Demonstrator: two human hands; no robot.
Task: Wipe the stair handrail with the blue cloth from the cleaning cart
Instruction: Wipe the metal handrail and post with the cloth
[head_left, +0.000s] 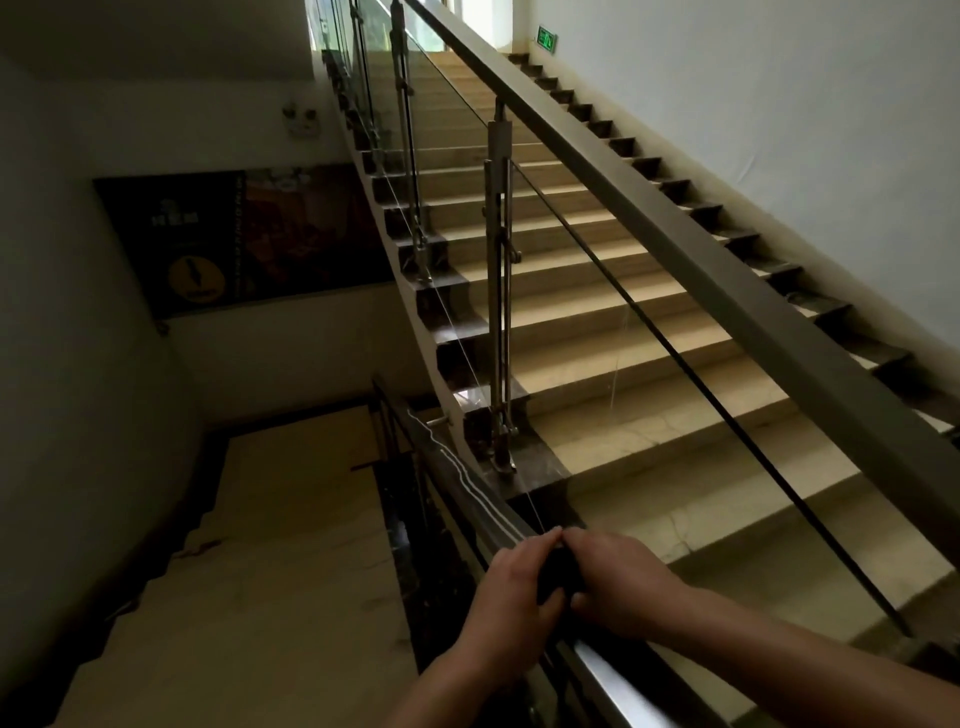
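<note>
**Both hands on the lower handrail**

Left hand (511, 587) curled over the lower handrail (470, 491) from its left edge, fingers bent, thumb side up. Right hand (618, 582) closed from the rail's right edge, fingertips meeting the left hand's. Between the two hands, a small dark bunched thing (558, 571) pressed on the rail top; too dim to tell if it is the cloth or what colour. Which hand holds it, cannot tell. A pale wavy streak (457, 470) runs along the rail's top beyond the hands. Upper flight's handrail (675, 228) climbs toward the top left, glass panel (597, 322) under it, steel post (500, 312) at the stair edge. Green exit sign (546, 40) on the right wall.
</note>
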